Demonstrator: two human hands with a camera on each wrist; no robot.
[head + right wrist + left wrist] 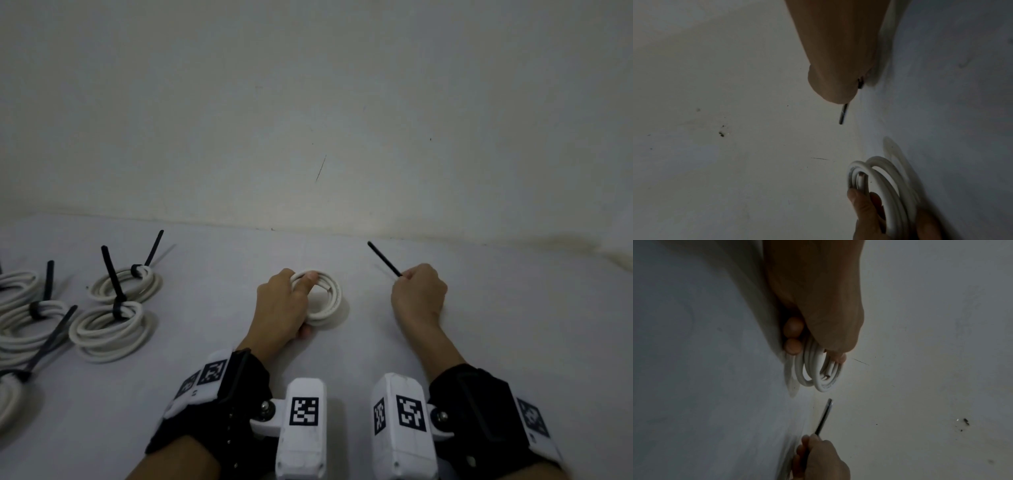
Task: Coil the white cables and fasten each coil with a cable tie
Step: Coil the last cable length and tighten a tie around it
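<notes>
- The left hand (281, 305) curls round a loose white cable coil (327, 303) on the table (376, 342), thumb over the turns, probably to stop them springing apart.
- The right hand (418, 294), well apart from it, is fisted round a black cable tie (383, 258), tip pointing away, likely ready for threading.
- Farther left lie tied coils (113, 305), apparently finished.

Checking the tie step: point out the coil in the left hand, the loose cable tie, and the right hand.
white coil (330, 301), head view, on its right-hand arc.
black cable tie (383, 258), head view, mid-strap.
right hand (419, 291), head view, back of the fist.
</notes>
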